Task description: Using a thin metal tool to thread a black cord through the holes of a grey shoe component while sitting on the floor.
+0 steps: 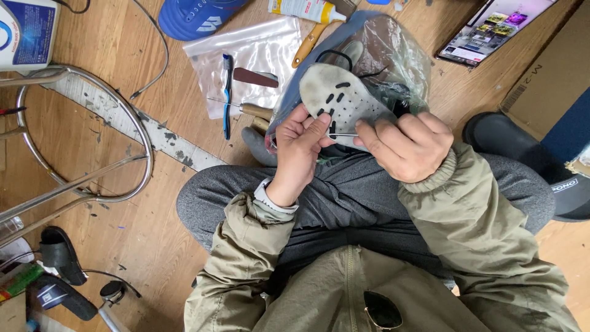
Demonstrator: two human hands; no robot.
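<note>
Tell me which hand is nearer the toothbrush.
Left. The left hand grips the shoe sole, just right of the toothbrush in the picture; the right hand is farther off, across the sole.

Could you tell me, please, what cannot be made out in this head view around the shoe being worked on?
- Shoe upper: hidden behind the grey sole and crinkled plastic bag.
- Needle: its tip is covered by the left hand, its rear end by the right hand.
- Blue shoe: cut off by the top edge.
- Phone screen: too small to make out.
</note>
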